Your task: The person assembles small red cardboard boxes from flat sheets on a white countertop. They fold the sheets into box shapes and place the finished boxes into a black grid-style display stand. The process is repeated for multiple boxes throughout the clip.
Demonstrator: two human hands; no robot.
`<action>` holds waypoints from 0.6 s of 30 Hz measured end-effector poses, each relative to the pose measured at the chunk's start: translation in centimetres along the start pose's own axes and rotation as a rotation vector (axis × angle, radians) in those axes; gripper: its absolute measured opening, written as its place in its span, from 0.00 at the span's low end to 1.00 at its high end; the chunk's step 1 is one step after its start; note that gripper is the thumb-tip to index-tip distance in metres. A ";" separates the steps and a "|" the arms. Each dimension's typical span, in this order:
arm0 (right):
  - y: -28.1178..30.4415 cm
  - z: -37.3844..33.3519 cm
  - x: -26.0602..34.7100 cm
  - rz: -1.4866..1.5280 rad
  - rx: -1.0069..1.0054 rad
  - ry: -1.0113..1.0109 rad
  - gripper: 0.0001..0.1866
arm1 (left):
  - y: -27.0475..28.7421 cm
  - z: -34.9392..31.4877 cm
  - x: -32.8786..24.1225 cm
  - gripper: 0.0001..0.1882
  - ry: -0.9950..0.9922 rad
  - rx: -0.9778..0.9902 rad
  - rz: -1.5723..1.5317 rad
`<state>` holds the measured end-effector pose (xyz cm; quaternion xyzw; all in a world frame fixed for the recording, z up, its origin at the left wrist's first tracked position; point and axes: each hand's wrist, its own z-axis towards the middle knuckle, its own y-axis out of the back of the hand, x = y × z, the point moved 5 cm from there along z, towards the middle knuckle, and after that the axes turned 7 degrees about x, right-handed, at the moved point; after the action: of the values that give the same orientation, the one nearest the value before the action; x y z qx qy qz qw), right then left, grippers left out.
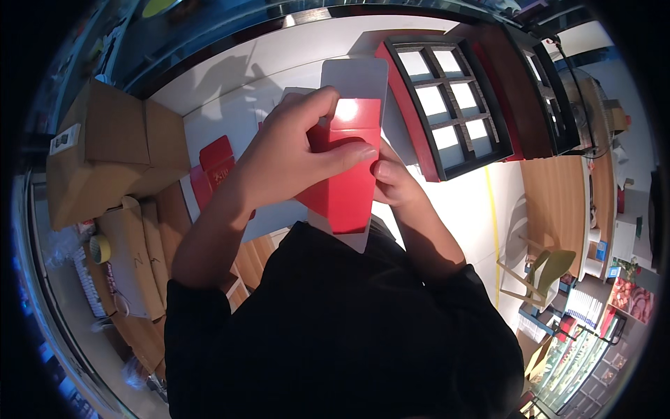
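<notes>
A red carton (pixel 351 192) stands nearly upright in front of me, its pale inner flaps spread at the top and bottom ends. My left hand (pixel 289 150) is closed around its left side, with the thumb pressed across the front face and the fingers over the upper part. From the right edge, my right hand (pixel 396 183) grips the same carton; its thumb shows, while most of the other fingers are hidden behind the cardboard. On the white table beyond my left forearm lies another red carton piece (pixel 215 171), partly covered by that arm.
A brown cardboard box (pixel 112 143) sits at the left. Right of the carton stands a red case with a black-framed, divided front (pixel 452 105), and a similar case (pixel 543 91) is farther right. A chair (pixel 548 269) and a fan (pixel 590 105) are at the right.
</notes>
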<state>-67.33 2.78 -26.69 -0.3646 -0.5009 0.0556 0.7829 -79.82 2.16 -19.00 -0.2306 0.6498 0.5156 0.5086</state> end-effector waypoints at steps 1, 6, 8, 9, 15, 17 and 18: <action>0.0 0.1 -0.2 0.028 0.022 -0.009 0.45 | 0.1 -0.1 -0.2 0.12 -0.053 -0.028 0.011; -0.7 1.3 -0.6 0.104 0.058 0.032 0.44 | 0.9 -0.5 -1.8 0.12 -0.284 -0.243 0.063; -0.1 1.1 -0.2 0.112 0.038 0.030 0.43 | 1.8 -1.0 -2.1 0.16 -0.452 -0.425 0.075; 0.4 0.8 0.1 0.116 0.027 0.030 0.43 | 2.6 -1.3 -2.0 0.20 -0.520 -0.527 0.079; 1.5 0.5 0.6 0.168 0.120 0.036 0.40 | 0.1 -2.7 4.3 0.29 -0.074 -0.322 -0.708; 1.4 0.5 0.4 0.142 0.092 0.017 0.39 | -1.6 -2.8 4.4 0.29 -0.063 -0.278 -0.662; 1.1 0.4 0.4 0.131 0.070 0.012 0.39 | -1.6 -3.1 4.4 0.30 -0.044 -0.303 -0.667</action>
<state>-67.13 3.96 -27.01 -0.3692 -0.4689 0.1218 0.7931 -81.42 -0.22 -23.81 -0.4915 0.4441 0.4167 0.6226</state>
